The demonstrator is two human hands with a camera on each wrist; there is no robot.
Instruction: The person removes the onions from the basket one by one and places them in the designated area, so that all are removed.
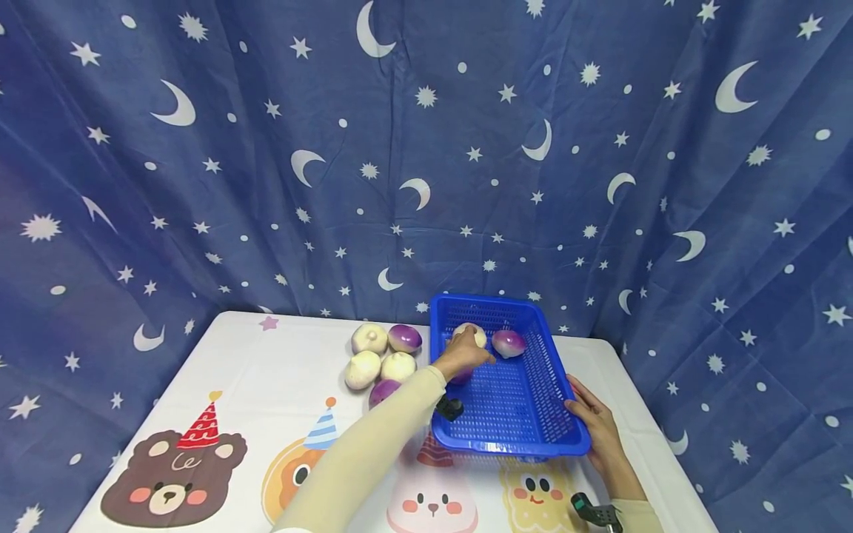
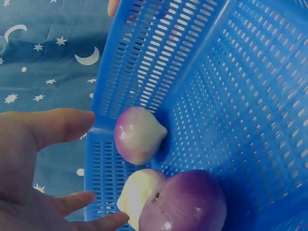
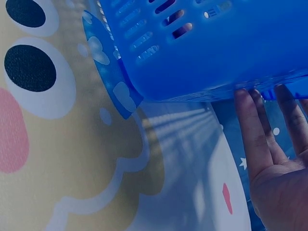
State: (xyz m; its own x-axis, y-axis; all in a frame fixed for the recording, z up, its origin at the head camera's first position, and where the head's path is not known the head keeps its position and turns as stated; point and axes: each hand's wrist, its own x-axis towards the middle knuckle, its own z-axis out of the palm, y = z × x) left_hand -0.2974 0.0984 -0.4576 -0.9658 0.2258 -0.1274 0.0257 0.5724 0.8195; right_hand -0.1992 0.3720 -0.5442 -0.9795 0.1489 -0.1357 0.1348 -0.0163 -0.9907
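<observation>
A blue perforated plastic basket (image 1: 500,407) holds three turnips. One is white (image 2: 137,190), another deep purple (image 2: 190,204), and the third purple and white (image 1: 509,343) near the far wall. My left hand (image 1: 463,355) reaches over the left wall, its thumb and fingers spread apart, with a fingertip right at the white turnip. In the left wrist view its palm has nothing in it. My right hand (image 1: 597,426) grips the basket's right side near the front corner. Its fingers (image 3: 252,130) lie against the outer wall in the right wrist view.
Left of the basket, several white turnips (image 1: 363,370) and purple turnips (image 1: 404,338) sit grouped on the table. A white cloth (image 1: 226,363) with cartoon animals covers the tabletop. Behind it hangs a blue curtain (image 1: 460,185) with moons and stars.
</observation>
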